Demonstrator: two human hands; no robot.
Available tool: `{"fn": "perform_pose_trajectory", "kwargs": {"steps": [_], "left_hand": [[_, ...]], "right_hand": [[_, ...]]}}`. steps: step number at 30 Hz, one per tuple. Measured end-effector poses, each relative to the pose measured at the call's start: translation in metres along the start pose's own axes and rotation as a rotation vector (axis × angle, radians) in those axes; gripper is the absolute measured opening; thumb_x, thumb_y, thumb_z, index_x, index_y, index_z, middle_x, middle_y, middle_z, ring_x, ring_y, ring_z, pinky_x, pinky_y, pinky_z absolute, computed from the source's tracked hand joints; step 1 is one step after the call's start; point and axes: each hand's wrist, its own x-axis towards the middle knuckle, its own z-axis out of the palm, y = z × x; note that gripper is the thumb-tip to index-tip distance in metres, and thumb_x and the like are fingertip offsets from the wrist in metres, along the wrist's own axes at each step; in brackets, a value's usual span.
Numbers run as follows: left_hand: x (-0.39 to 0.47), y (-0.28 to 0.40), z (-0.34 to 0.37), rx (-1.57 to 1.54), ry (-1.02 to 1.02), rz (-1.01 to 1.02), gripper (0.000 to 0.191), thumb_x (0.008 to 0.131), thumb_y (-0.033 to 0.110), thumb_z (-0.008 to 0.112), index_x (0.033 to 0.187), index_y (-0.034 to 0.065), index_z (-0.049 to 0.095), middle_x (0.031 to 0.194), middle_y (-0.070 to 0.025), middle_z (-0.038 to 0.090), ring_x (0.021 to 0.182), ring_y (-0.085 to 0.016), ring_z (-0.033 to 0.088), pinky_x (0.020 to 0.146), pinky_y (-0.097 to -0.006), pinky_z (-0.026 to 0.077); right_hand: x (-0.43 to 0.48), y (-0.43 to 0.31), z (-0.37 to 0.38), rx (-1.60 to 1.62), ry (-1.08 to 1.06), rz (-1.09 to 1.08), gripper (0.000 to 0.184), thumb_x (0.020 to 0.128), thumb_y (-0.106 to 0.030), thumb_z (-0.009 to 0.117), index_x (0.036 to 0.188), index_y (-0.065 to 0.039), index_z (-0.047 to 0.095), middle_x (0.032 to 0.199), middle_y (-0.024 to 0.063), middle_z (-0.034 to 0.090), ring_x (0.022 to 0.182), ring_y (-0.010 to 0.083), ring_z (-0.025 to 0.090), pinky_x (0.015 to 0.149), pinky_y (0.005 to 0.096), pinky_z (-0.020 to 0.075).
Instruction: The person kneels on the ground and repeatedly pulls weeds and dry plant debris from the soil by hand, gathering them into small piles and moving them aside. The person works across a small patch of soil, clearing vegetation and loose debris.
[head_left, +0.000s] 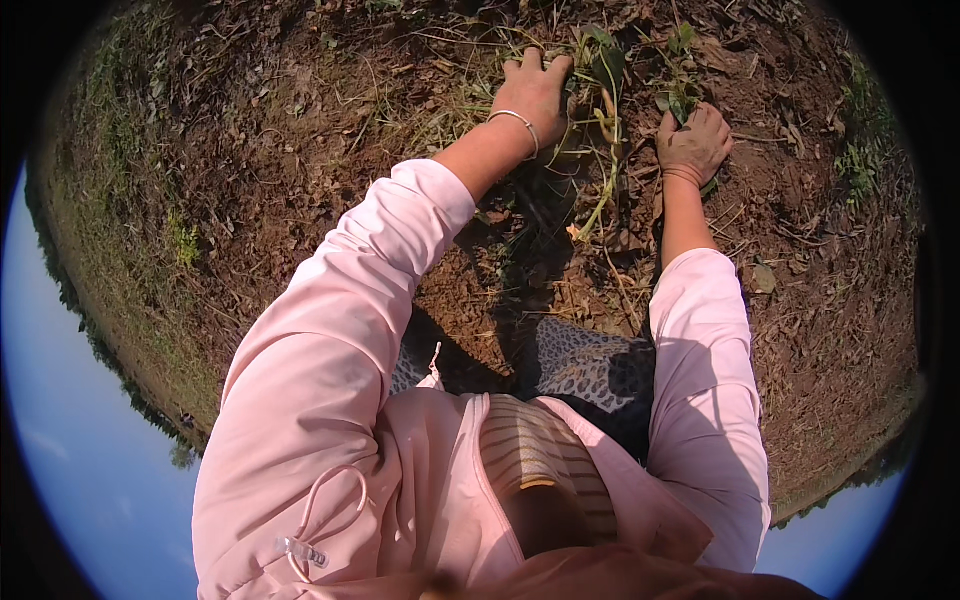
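Note:
My left hand, with a thin silver bangle at the wrist, reaches to the ground at the upper middle. Its fingers are spread over grass and thin stems, and whether it grips any is hidden. Just right of it lies a green plant stem with pods or thick yellowish parts and a dark green leaf. My right hand is farther right, soiled, its fingers curled down beside a leafy green plant. Its fingertips are partly hidden, so I cannot tell what it holds.
Brown soil with dry leaves and stalks surrounds both hands. Green weeds grow at the right, and a small yellow-green plant stands at the left. My knees in patterned trousers are close below the plants.

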Motion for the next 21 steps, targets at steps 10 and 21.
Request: {"fn": "perform_pose_trajectory", "kwargs": {"steps": [10,21], "left_hand": [[-0.182,0.066,0.021,-1.000,-0.591,0.228,0.056,0.089,0.019,0.080,0.134,-0.0038,0.056,0.117,-0.0210,0.071,0.109,-0.030,0.068,0.098,-0.0359,0.051],[-0.243,0.032,0.043,-1.230,0.005,0.079,0.049,0.096,0.005,0.070,0.139,-0.0042,0.049,0.117,-0.0115,0.071,0.106,-0.014,0.064,0.097,-0.0301,0.051]], "right_hand": [[-0.001,0.002,-0.002,0.115,0.017,-0.001,0.054,0.091,-0.051,0.065,0.126,-0.009,0.063,0.134,0.0085,0.059,0.129,0.0303,0.052,0.113,0.0493,0.0354],[-0.017,0.009,0.015,0.106,0.179,-0.126,0.048,0.098,-0.045,0.062,0.132,-0.012,0.062,0.137,0.0103,0.059,0.130,0.0319,0.052,0.112,0.0505,0.0375]]}}
